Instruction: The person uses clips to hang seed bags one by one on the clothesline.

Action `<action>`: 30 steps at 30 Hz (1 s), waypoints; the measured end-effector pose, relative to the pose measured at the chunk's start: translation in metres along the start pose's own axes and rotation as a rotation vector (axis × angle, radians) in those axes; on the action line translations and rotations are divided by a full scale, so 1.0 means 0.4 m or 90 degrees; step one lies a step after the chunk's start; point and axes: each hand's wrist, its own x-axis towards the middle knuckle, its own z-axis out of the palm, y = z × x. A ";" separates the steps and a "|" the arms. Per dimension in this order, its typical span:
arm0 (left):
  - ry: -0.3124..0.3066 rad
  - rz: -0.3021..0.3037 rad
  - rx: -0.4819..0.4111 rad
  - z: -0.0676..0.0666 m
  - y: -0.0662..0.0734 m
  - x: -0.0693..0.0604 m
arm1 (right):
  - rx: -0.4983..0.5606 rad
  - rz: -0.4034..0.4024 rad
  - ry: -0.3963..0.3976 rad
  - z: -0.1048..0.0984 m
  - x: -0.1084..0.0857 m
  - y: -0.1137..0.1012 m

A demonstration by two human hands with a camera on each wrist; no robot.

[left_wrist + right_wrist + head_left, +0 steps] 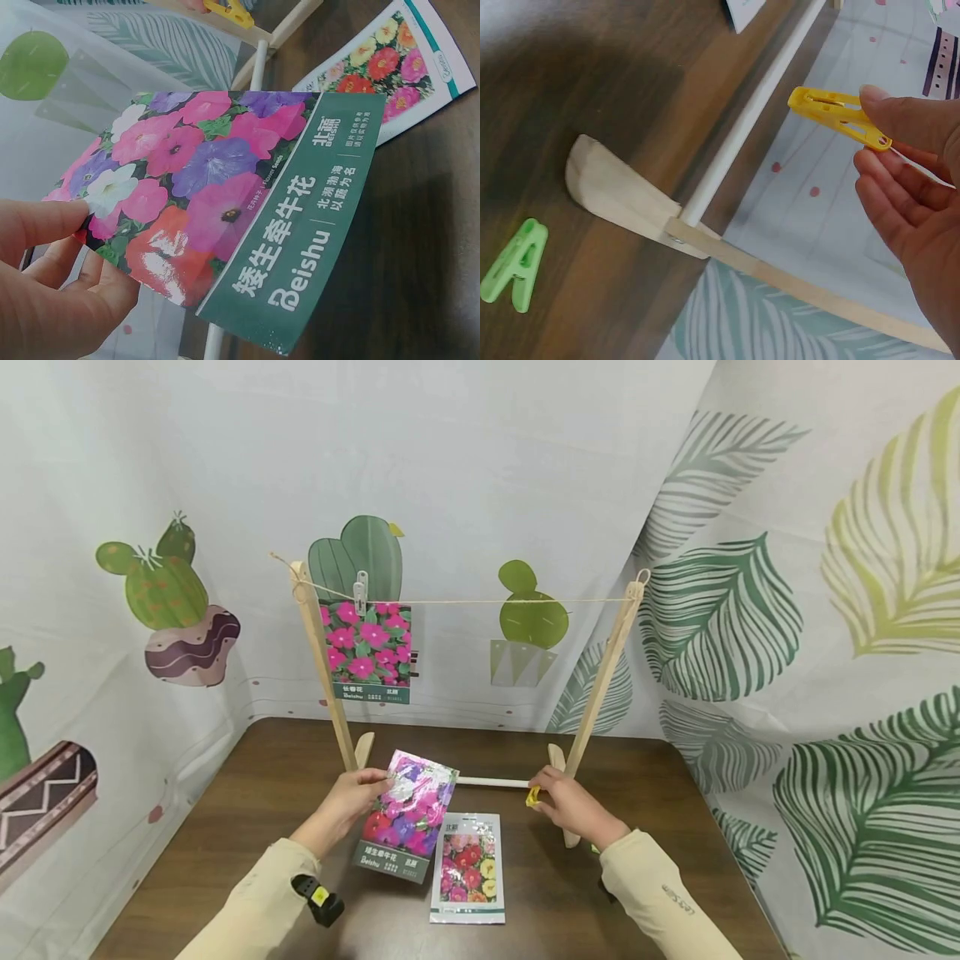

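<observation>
My left hand (352,800) pinches a seed packet with pink, purple and red flowers (408,814) by its upper left edge, tilted above the table. In the left wrist view the thumb of that hand (56,285) lies over the front of the packet (217,195). A yellow clip (832,112) is pinched between thumb and fingers of my right hand (919,165), near the frame's right post (603,685). Another packet (469,868) with red and yellow flowers lies on the table. A pink-flower packet (367,647) hangs from the string (495,602) by a pale clip (361,592).
The wooden frame's left post (322,668) stands behind my left hand, and a white rod (491,782) joins the two sides low down. A green clip (516,262) lies on the table (555,75) beside the right foot (619,187). Patterned cloth (450,460) hangs behind.
</observation>
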 end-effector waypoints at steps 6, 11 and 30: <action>-0.005 0.015 0.005 0.001 0.023 -0.004 | -0.028 -0.009 0.015 -0.020 0.011 -0.014; -0.015 0.020 -0.011 0.002 0.045 -0.005 | -0.038 -0.013 0.028 -0.040 0.027 -0.024; -0.039 0.063 -0.018 -0.007 0.143 0.000 | -0.134 -0.057 0.074 -0.139 0.089 -0.060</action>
